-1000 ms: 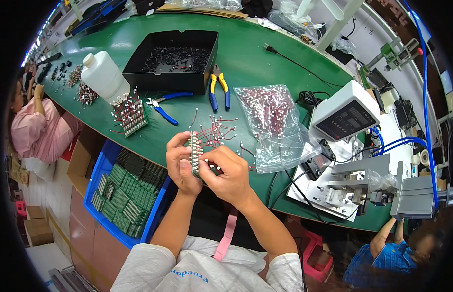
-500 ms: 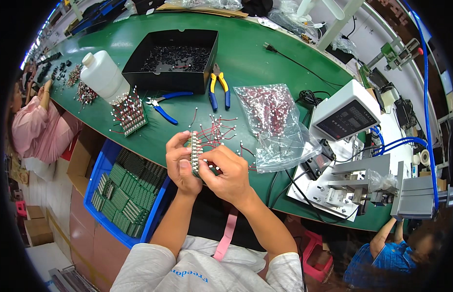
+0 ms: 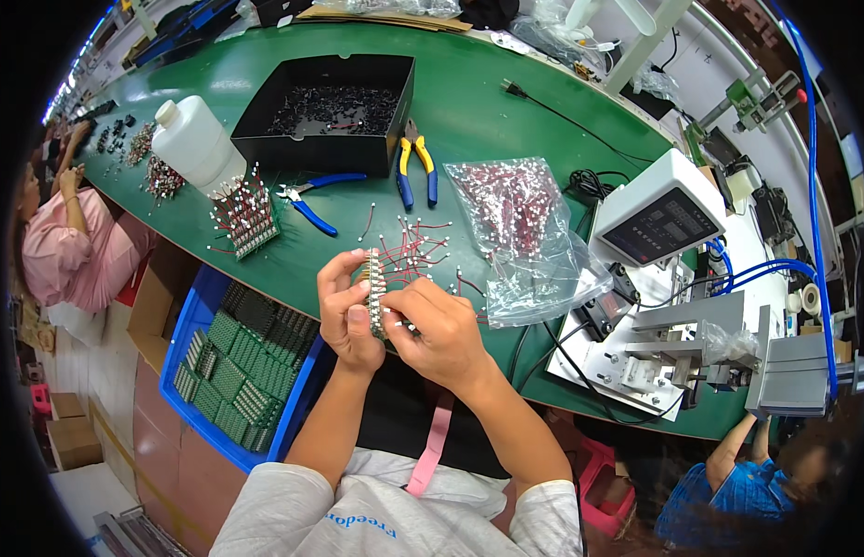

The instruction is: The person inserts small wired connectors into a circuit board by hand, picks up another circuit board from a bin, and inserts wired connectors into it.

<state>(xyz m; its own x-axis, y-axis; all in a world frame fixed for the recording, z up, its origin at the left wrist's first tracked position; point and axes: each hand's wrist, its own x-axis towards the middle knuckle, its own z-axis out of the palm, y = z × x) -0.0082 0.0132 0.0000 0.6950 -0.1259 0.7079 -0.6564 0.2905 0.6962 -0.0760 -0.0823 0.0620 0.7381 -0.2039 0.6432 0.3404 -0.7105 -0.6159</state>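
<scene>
My left hand [image 3: 347, 311] is closed round a narrow green circuit board [image 3: 374, 292] and holds it upright at the table's front edge. A row of white connectors runs along the board's face. Against its right side, my right hand [image 3: 437, 327] is closed in a pinch on a short red wire lead, mostly hidden by the fingers; a white plug end shows beneath them. Just beyond my hands lies a loose cluster of red wire leads [image 3: 413, 243] with white ends. Left of them stands a group of boards [image 3: 249, 223] bristling with red leads.
A clear bag of leads [image 3: 515, 209], pliers [image 3: 416, 167], blue-handled cutters [image 3: 311, 200], a black box [image 3: 311, 153] and a white bottle [image 3: 198, 139] lie around. At right is a bench machine [image 3: 650, 348]. A blue bin [image 3: 177, 390] holds green boards. Co-workers sit at both sides.
My right hand has shifted slightly to the right, and the board has turned a little in my left hand. At far left, a co-worker's arm has moved.
</scene>
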